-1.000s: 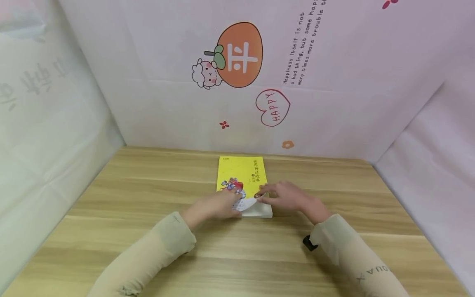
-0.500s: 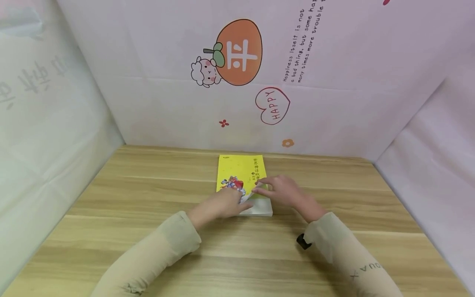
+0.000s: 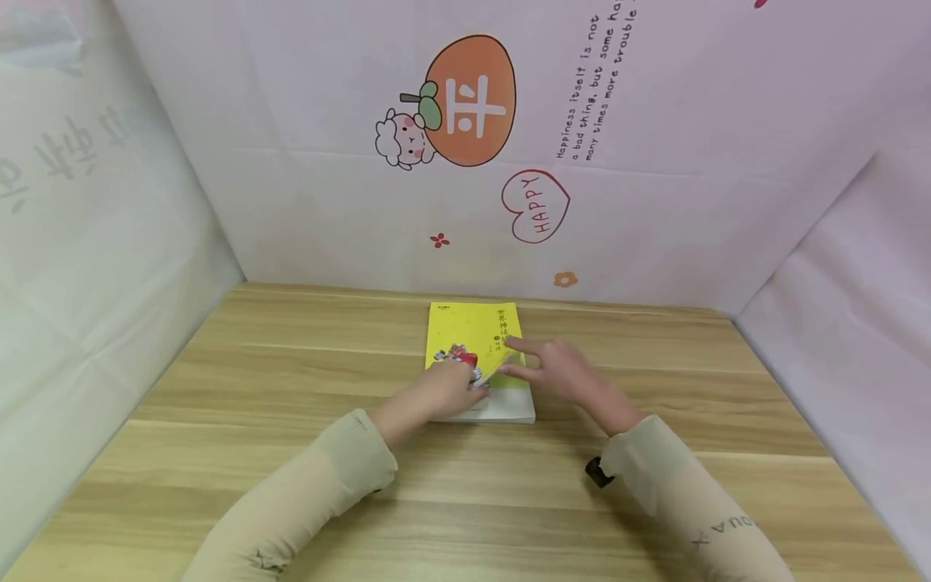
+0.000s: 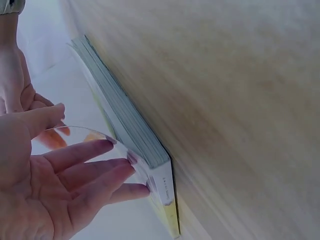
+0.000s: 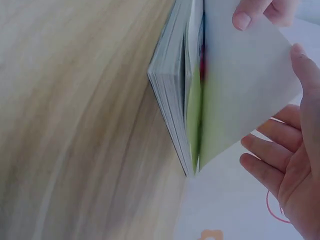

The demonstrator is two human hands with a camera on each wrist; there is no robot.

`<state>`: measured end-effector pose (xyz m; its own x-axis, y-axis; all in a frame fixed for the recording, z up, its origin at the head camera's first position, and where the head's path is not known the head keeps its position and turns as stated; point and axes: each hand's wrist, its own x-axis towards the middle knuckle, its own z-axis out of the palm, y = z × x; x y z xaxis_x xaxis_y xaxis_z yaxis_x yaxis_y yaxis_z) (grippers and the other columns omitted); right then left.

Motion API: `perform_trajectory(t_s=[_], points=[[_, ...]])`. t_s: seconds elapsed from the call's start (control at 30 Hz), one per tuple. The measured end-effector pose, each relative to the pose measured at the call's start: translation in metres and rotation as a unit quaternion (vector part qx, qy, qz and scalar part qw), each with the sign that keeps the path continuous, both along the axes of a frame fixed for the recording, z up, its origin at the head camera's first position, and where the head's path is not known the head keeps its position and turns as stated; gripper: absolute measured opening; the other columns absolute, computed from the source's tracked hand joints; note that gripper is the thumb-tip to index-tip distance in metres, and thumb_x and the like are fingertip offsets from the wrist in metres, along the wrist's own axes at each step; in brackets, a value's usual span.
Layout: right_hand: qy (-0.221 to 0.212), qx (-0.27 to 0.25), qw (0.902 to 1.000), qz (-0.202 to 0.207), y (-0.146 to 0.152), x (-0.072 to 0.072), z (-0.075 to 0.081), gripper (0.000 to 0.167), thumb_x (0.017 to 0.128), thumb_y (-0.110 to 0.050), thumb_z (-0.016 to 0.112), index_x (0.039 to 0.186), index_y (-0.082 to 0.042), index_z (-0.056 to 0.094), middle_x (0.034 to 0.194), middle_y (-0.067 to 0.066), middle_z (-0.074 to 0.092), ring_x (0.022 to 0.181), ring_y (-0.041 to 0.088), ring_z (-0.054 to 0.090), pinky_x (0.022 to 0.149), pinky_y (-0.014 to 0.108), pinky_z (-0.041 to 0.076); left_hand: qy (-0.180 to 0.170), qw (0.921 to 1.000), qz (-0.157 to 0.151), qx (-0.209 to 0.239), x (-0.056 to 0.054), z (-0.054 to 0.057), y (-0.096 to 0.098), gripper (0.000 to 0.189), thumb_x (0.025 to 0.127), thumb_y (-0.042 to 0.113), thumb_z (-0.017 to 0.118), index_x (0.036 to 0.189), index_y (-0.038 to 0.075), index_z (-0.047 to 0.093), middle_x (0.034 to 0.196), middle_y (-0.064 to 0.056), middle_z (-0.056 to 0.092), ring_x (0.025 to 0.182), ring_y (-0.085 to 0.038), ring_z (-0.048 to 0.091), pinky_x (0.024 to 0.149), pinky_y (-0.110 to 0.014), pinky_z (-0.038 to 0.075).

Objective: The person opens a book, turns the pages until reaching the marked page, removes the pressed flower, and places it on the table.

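Note:
A yellow paperback book [image 3: 465, 323] lies on the wooden table, its near right cover corner lifted and folded up. In the right wrist view the pale underside of the cover [image 5: 245, 85] faces me, and a yellow-green page [image 5: 194, 125] shows beneath. My left hand [image 3: 440, 392] lies over the near left part of the book, fingers on the cover's printed side and thumb on its underside. At the lifted corner, my right hand [image 3: 563, 372] holds the cover's edge between thumb and fingers. The page block [image 4: 127, 117] stays flat on the table.
A pale wall sheet [image 3: 349, 218] with cartoon prints stands right behind the book. White sheets hang on the left [image 3: 109, 307] and right [image 3: 836, 307]. The wooden tabletop [image 3: 465, 501] spreads in front and to both sides.
My right hand has moved slightly up and away, raising the cover corner further and baring more of the page below. The left hand has shifted slightly, its thumb now under the fold.

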<state>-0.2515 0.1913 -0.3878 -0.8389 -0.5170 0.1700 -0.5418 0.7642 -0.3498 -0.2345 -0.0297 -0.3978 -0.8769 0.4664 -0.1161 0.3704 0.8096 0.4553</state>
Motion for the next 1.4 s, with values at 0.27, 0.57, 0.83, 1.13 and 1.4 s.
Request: perform_trajectory(t_s=[0.27, 0.57, 0.83, 1.13, 1.4], points=[[-0.019, -0.011, 0.9990, -0.038, 0.016, -0.003, 0.003, 0.056, 0.096, -0.041, 0.073, 0.133, 0.000, 0.067, 0.104, 0.021, 0.074, 0.068, 0.025, 0.065, 0.079, 0.049, 0.058, -0.019, 0.9983, 0.014, 0.054, 0.000, 0.002, -0.009, 0.039, 0.106, 0.038, 0.057, 0.082, 0.009, 0.069, 0.058, 0.002, 0.047, 0.051, -0.013, 0.043, 0.050, -0.026, 0.036], [-0.086, 0.088, 0.9912, 0.049, 0.007, -0.002, -0.005, 0.060, 0.091, -0.045, 0.076, 0.131, -0.001, 0.069, 0.140, 0.019, 0.060, 0.051, 0.003, 0.036, 0.068, 0.027, 0.049, -0.064, 0.9879, 0.083, 0.114, -0.004, 0.011, -0.024, 0.057, 0.107, 0.053, 0.046, 0.086, 0.004, 0.066, 0.059, -0.002, 0.045, 0.048, -0.013, 0.038, 0.046, -0.026, 0.033], [-0.121, 0.113, 0.9844, 0.057, 0.003, 0.000, -0.014, 0.065, 0.086, -0.043, 0.082, 0.133, 0.001, 0.067, 0.144, 0.020, 0.056, 0.110, 0.030, 0.068, 0.098, 0.042, 0.051, -0.011, 0.9689, 0.134, 0.208, -0.003, 0.013, -0.041, 0.086, 0.098, 0.044, 0.069, 0.165, 0.015, 0.023, 0.152, -0.019, 0.049, 0.128, -0.038, 0.058, 0.096, -0.054, 0.053], [-0.130, 0.109, 0.9837, 0.059, 0.003, 0.000, -0.015, 0.068, 0.087, -0.043, 0.081, 0.135, 0.001, 0.065, 0.146, 0.022, 0.054, 0.134, 0.041, 0.052, 0.108, 0.051, 0.044, 0.057, 0.9361, 0.191, 0.289, 0.003, 0.022, -0.071, 0.128, 0.080, 0.021, 0.090, 0.166, 0.027, -0.005, 0.164, -0.018, 0.029, 0.096, -0.042, 0.066, 0.085, -0.055, 0.056], [-0.123, 0.106, 0.9848, 0.061, 0.003, -0.001, -0.014, 0.068, 0.086, -0.042, 0.082, 0.133, 0.003, 0.066, 0.143, 0.023, 0.056, 0.131, 0.040, 0.054, 0.105, 0.050, 0.047, 0.111, 0.9537, 0.174, 0.219, 0.008, 0.029, -0.093, 0.120, 0.078, 0.008, 0.089, 0.167, 0.024, 0.011, 0.170, -0.015, -0.011, 0.152, -0.047, 0.008, 0.096, -0.065, 0.049]])
